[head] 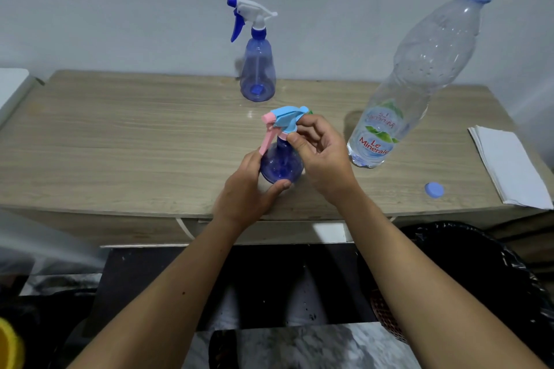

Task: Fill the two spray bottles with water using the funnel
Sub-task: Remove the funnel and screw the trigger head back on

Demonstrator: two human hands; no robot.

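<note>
left hand [245, 189] wraps the near spray bottle [280, 168] at the desk [135, 135] front; right hand [319, 156] fingers pinch its collar below the pink-blue trigger head [287, 121]. risk: twisting may tip it or spill; funnel not seen.

My left hand [245, 189] curled in a cupping grip, thumb forward; my right hand [320, 156] pinched with its fingers [295, 138] bent, both forearms reaching forward.

1 head view — close above the wooden table [120, 135], facing forward and down.
</note>
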